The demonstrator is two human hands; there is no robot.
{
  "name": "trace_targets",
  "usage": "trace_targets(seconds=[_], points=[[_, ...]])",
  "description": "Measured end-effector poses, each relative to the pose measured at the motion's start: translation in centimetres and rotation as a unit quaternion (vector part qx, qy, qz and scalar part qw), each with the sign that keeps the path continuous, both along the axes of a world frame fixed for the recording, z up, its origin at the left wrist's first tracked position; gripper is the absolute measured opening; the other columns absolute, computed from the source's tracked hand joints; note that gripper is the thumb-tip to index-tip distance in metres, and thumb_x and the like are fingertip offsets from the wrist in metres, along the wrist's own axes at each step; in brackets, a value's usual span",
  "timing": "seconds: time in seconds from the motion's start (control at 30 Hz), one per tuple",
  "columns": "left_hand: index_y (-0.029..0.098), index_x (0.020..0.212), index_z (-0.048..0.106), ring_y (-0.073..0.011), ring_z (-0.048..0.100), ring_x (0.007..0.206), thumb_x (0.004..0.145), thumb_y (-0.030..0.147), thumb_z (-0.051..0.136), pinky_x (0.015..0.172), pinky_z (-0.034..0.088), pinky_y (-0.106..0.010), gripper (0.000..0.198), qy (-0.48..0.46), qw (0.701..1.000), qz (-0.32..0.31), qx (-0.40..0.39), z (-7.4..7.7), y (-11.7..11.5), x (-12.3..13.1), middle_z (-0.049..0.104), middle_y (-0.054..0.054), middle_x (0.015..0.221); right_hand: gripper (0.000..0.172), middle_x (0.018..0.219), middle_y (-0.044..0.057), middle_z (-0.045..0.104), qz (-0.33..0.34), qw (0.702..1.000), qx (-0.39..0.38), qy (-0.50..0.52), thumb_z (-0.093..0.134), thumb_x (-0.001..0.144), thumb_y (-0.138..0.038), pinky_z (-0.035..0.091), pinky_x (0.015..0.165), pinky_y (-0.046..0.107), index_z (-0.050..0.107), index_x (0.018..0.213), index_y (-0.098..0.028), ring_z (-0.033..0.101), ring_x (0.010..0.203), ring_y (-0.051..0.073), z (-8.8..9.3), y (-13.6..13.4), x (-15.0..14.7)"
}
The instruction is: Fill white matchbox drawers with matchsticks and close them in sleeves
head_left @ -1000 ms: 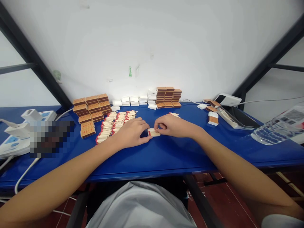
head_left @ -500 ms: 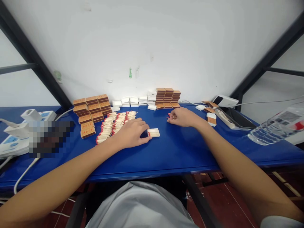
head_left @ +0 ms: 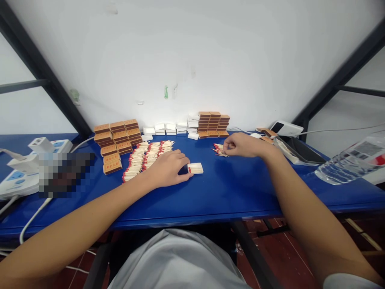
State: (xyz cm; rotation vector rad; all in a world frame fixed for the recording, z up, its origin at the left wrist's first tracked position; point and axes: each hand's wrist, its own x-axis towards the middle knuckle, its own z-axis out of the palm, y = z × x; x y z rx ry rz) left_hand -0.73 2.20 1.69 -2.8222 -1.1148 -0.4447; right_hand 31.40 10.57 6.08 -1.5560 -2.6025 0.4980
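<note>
A white inner matchbox tray (head_left: 197,168) lies on the blue table with a few red-tipped matches at its left end. My left hand (head_left: 170,169) rests on the tabletop, thumb and forefinger curved round that end of the tray. To the right, a small pile of matches (head_left: 219,149) lies with red heads pointing left. My right hand (head_left: 245,145) is closed in a pinch at the pale ends of these matches; how many it grips is hidden. Beyond my left hand, rows of many matches (head_left: 147,156) are spread out, partly covered by that hand.
Stacked matchboxes (head_left: 120,136) stand at the left back, more matchbox covers (head_left: 213,124) against the wall. Between them sit white trays (head_left: 170,128). A power strip (head_left: 15,180) and a blurred dark object (head_left: 66,174) lie left; a plastic bottle (head_left: 345,164) lies right.
My right hand has moved a little to the right, uncovering more of the small match pile. My left hand and the tray have stayed in place.
</note>
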Motion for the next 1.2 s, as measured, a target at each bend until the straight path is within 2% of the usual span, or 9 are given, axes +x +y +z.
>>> trace_targets(seconds=[0.13, 0.3, 0.53, 0.73, 0.97, 1.2], points=[[0.019, 0.103, 0.074, -0.0257, 0.067, 0.095, 0.102, 0.043, 0.066, 0.085, 0.052, -0.040, 0.026, -0.001, 1.000, 0.002, -0.001, 0.0, 0.0, 0.0, 0.074, -0.008, 0.095, 0.025, 0.075, 0.004, 0.070, 0.029, 0.999, -0.016, -0.027, 0.070, 0.083, -0.044, 0.036, 0.061, 0.032, 0.078, 0.082, -0.020, 0.056, 0.066, 0.018, -0.4, 0.3, 0.3], [0.019, 0.105, 0.074, -0.0260, 0.067, 0.095, 0.102, 0.044, 0.066, 0.085, 0.051, -0.039, 0.027, 0.005, 1.000, 0.002, -0.007, 0.1, 0.0, 0.0, 0.073, -0.008, 0.095, 0.024, 0.081, 0.005, 0.073, 0.023, 0.999, 0.000, -0.032, 0.073, 0.082, -0.042, 0.039, 0.064, 0.032, 0.080, 0.087, -0.021, 0.059, 0.071, 0.019, -1.1, 0.8, 0.2], [0.018, 0.107, 0.075, -0.0262, 0.068, 0.095, 0.102, 0.043, 0.066, 0.084, 0.051, -0.039, 0.027, 0.012, 1.000, 0.005, -0.007, 0.2, -0.1, 0.1, 0.073, -0.008, 0.095, 0.025, 0.079, 0.005, 0.073, 0.037, 0.999, -0.016, -0.014, 0.072, 0.085, -0.041, 0.039, 0.065, 0.031, 0.083, 0.090, -0.020, 0.057, 0.068, 0.018, -1.4, 1.1, 0.2], [0.018, 0.106, 0.075, -0.0264, 0.068, 0.095, 0.102, 0.043, 0.066, 0.083, 0.051, -0.039, 0.027, 0.014, 1.000, 0.006, -0.012, 0.3, -0.1, 0.1, 0.073, -0.008, 0.094, 0.032, 0.076, 0.004, 0.070, 0.033, 0.999, -0.011, 0.001, 0.074, 0.084, -0.049, 0.038, 0.063, 0.031, 0.083, 0.091, -0.020, 0.054, 0.065, 0.017, -1.4, 1.0, 0.1], [0.019, 0.106, 0.074, -0.0258, 0.068, 0.093, 0.102, 0.042, 0.065, 0.082, 0.051, -0.038, 0.026, 0.009, 1.000, 0.003, -0.011, 0.3, -0.1, 0.1, 0.073, -0.008, 0.094, 0.028, 0.078, 0.005, 0.073, 0.034, 0.999, -0.020, -0.007, 0.072, 0.084, -0.043, 0.042, 0.065, 0.031, 0.085, 0.092, -0.019, 0.058, 0.068, 0.019, -1.5, 1.1, 0.1], [0.018, 0.105, 0.075, -0.0264, 0.068, 0.094, 0.102, 0.044, 0.065, 0.083, 0.051, -0.039, 0.027, 0.018, 1.000, 0.007, -0.013, 0.3, -0.2, 0.2, 0.074, -0.008, 0.095, 0.032, 0.077, 0.005, 0.071, 0.034, 0.999, -0.017, -0.007, 0.072, 0.085, -0.049, 0.040, 0.064, 0.031, 0.083, 0.091, -0.019, 0.057, 0.067, 0.018, -1.6, 1.3, 0.2]])
